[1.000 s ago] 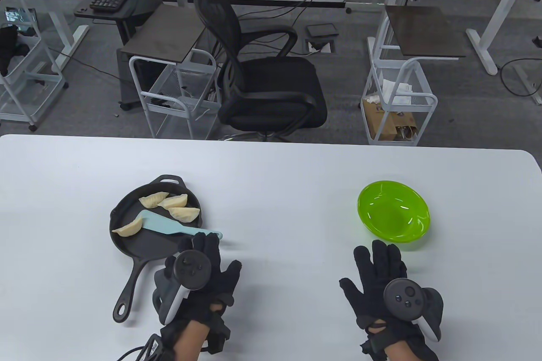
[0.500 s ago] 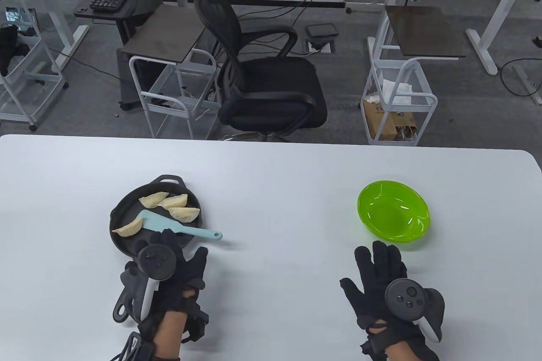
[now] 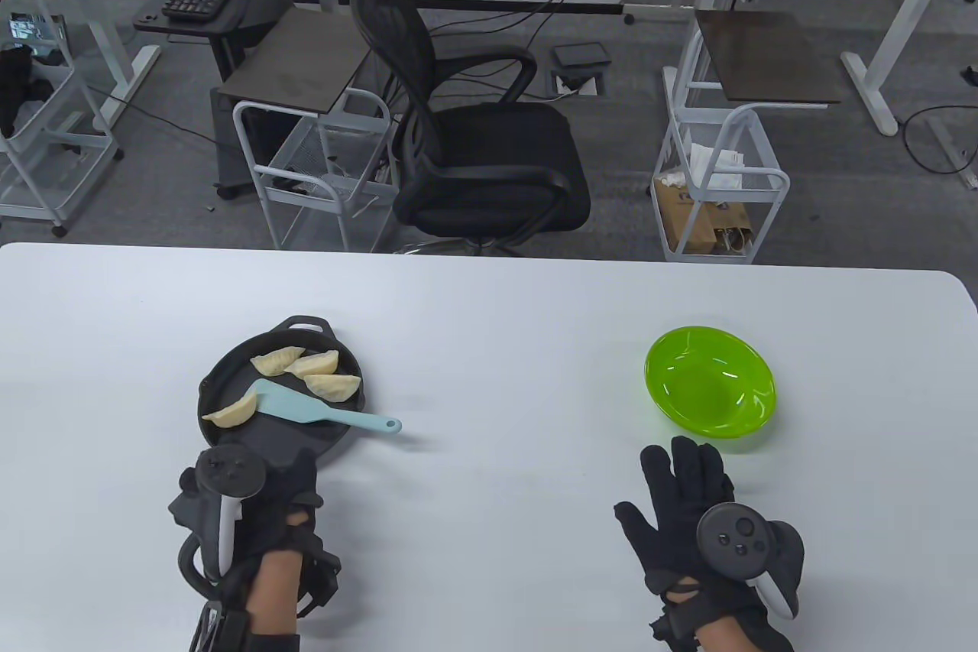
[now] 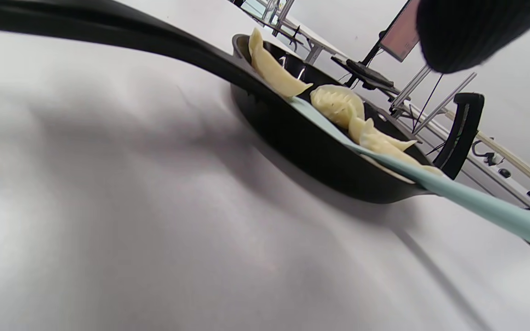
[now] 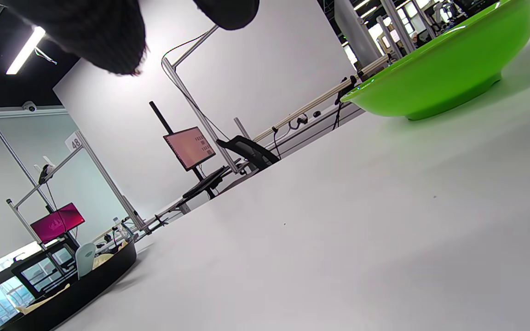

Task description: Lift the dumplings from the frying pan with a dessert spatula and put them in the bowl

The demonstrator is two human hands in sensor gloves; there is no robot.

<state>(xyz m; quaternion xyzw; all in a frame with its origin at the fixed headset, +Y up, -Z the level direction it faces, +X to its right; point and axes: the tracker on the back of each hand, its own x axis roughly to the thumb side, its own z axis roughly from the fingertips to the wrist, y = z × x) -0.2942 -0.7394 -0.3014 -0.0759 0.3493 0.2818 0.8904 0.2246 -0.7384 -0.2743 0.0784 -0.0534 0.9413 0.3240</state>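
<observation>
A black frying pan [image 3: 279,444] sits on the left of the white table with several pale dumplings [image 3: 333,386] in it. A light blue dessert spatula [image 3: 306,411] lies across the pan, its blade beside one dumpling [image 3: 231,413] and its handle over the right rim. My left hand [image 3: 294,472] hovers over the pan's handle and hides it. The left wrist view shows the handle [image 4: 108,32] bare and one fingertip [image 4: 467,32] hanging free. My right hand [image 3: 680,468] lies flat with spread fingers just in front of the empty green bowl [image 3: 764,407].
White table surface stretches between the pan and the bowl. Beyond the far table edge stand a black office chair [image 3: 474,147] and white wire carts [image 3: 718,186] on the floor.
My left hand has moved left and towards me, from beside the spatula's handle end to above the pan's handle. The right hand, pan, spatula and bowl have stayed put.
</observation>
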